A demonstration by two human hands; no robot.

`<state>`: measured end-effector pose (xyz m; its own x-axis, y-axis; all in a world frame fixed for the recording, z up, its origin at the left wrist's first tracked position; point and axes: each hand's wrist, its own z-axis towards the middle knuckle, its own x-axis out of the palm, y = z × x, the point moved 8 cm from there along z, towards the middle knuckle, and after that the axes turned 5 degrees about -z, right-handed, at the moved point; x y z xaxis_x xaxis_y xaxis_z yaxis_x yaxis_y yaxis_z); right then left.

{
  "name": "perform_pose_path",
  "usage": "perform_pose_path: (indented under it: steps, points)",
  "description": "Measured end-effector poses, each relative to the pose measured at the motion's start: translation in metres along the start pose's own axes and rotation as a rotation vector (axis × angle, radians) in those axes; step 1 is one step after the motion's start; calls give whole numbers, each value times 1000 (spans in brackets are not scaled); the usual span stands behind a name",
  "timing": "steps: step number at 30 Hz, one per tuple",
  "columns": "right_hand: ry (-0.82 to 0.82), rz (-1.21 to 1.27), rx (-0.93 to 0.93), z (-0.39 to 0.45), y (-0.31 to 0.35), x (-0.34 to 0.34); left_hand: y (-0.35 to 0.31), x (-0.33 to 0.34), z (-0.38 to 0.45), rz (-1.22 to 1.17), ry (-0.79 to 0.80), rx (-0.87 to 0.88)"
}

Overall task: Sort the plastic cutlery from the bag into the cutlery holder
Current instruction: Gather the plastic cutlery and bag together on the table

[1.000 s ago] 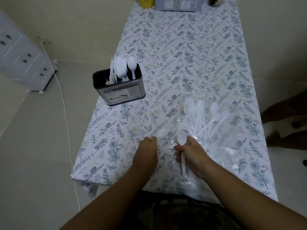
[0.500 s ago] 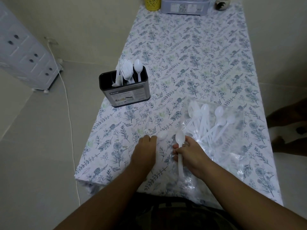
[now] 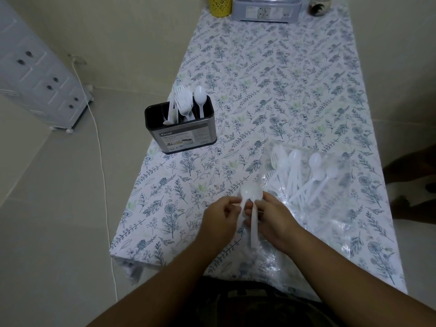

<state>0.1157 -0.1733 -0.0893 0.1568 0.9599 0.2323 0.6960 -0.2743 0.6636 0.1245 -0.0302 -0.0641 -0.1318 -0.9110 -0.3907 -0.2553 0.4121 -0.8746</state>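
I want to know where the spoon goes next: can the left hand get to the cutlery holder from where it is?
Probably yes. The left hand sits near the table's front edge, and only bare tablecloth lies between it and the cutlery holder, whose top is open. It already pinches a spoon, though.

A home room: a worktop under a floral tablecloth (image 3: 271,90), pale tiled floor (image 3: 59,208), a white plastic drawer cabinet on casters (image 3: 35,74) by the wall, a power cord (image 3: 101,161) trailing down.

Two bare forearms, sleeveless to the frame edge, hands (image 3: 247,220) ringless, over dark camouflage-patterned clothing (image 3: 254,305).
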Motion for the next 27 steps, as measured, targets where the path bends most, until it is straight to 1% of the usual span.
perform_pose_path:
  steps: [2,4,6,9,11,16,20,23,27]
  points:
    - [34,11,-33,-3,6,5,-2,7,-5,-55,-11,-21]
    - [52,-19,-66,-4,10,9,-5,6,-5,-59,-50,-18]
    - [64,-48,-103,-4,13,11,-14,3,-4,-37,-59,34]
    - [59,-47,-136,-5,17,12,-29,0,-4,24,-29,139]
    - [50,-12,-142,-5,18,12,-32,-4,-4,39,-64,162]
    - [24,-79,-179,-1,23,12,-37,-13,-4,-105,-100,71]
    - [48,-222,-238,-6,35,24,-41,-29,-1,-109,-142,79]
    - [35,-269,-316,-9,61,41,-54,-48,7,-117,-191,116]
    - [-21,-415,-558,-6,134,79,-112,-93,34,-95,-330,307]
